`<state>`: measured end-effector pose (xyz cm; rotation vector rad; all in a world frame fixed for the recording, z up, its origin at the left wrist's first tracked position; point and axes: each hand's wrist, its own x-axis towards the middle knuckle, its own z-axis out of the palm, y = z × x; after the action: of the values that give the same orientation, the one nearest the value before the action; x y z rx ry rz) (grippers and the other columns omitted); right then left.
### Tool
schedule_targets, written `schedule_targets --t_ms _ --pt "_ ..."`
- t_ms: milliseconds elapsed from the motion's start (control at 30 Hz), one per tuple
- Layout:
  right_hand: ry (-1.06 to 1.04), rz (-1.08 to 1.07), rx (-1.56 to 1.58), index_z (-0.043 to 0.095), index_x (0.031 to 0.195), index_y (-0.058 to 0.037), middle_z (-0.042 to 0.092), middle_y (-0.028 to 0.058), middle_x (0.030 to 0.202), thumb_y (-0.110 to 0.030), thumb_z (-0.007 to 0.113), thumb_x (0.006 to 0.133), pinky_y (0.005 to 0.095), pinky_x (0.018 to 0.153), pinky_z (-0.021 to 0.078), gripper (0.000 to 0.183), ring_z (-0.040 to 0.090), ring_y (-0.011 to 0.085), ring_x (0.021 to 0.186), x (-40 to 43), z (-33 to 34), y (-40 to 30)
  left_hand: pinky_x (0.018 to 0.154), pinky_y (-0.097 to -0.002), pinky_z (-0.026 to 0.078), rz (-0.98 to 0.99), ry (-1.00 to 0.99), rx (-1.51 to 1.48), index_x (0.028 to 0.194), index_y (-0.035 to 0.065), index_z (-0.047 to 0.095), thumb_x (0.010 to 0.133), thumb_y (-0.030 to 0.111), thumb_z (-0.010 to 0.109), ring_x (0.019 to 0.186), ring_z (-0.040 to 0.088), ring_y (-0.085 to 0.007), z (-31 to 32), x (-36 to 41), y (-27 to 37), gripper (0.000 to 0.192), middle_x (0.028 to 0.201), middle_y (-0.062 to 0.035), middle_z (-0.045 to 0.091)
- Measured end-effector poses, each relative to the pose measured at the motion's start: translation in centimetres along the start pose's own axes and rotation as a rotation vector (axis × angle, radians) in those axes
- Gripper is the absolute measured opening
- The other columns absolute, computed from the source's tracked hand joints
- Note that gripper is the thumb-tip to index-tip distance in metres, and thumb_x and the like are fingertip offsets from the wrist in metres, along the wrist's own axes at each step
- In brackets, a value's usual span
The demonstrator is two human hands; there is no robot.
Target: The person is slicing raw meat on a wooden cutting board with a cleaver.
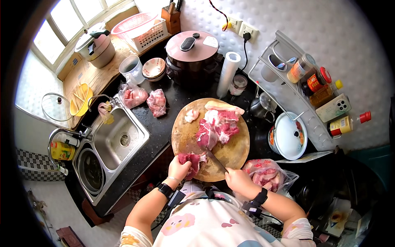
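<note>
On the round wooden chopping board (182, 136) lies a large piece of raw meat (220, 123) with a fatty rind at its top. A small lump of fat (191, 115) rests at the board's upper left. My left hand (179, 169) grips a strip of raw red meat (193, 162) at the board's lower left edge. The handle of a knife (217, 161) is in my right hand (239, 180); its blade points up and left, its tip by the lower end of the large piece.
Left of the board are two bags of meat (156, 103) (132, 95) and a double sink (115, 139). Behind stands a pink-lidded electric cooker (191, 49). At right are an enamel pot (288, 136), a wire rack (274, 102) and an open plastic bag of meat (268, 177).
</note>
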<state>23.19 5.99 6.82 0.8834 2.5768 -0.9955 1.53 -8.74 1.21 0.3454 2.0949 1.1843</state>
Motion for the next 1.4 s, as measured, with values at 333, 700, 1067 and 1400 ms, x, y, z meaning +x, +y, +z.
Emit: schedule_targets --t_ms 333,700,1067,1400 --pt "0.004 -0.067 0.035 0.061 0.103 -0.0018 0.068 0.0226 0.074 -0.019 0.048 0.094 0.0535 0.064 0.0529 0.022 0.067 0.0424 0.07 0.5 0.2 -4.1 0.082 -0.0379 0.055 -0.028 0.007 0.317 0.111 -0.003 0.055 0.075 0.034 0.079 0.094 0.069 -0.0309 0.6 -0.2 0.1 0.057 0.101 -0.0205 0.07" --pt "-0.047 -0.079 -0.046 0.061 0.099 0.0004 0.07 0.0236 0.08 -0.014 0.048 0.092 0.0533 0.066 0.0544 0.021 0.07 0.0414 0.077 5.9 2.0 -7.6 0.08 -0.0441 0.055 0.138 -0.042 0.45 0.11 0.0104 0.068 0.078 0.028 0.072 0.09 0.068 -0.039 0.9 -0.2 -1.1 0.037 0.095 -0.0204 0.071" --pt "-0.092 -0.015 -0.04 0.063 0.1 -0.0028 0.069 0.0236 0.08 -0.018 0.048 0.092 0.0543 0.069 0.0529 0.023 0.067 0.0437 0.077 0.9 0.8 -3.8 0.079 -0.0342 0.055 0.087 0.092 0.088 0.109 0.0041 0.065 0.08 0.013 0.067 0.084 0.069 -0.0242 -2.2 2.4 -4.3 0.03 0.089 -0.013 0.069" --pt "0.203 -0.006 0.074 0.068 0.11 -0.0041 0.068 0.0246 0.08 -0.023 0.052 0.094 0.052 0.068 0.0535 0.029 0.067 0.0427 0.076 0.1 -1.3 -0.7 0.088 -0.0287 0.052 0.199 -0.17 -0.401 0.124 0.0026 0.048 0.081 0.0 0.072 0.1 0.061 -0.0148 -3.6 5.5 -0.1 0.049 0.11 -0.0074 0.062"
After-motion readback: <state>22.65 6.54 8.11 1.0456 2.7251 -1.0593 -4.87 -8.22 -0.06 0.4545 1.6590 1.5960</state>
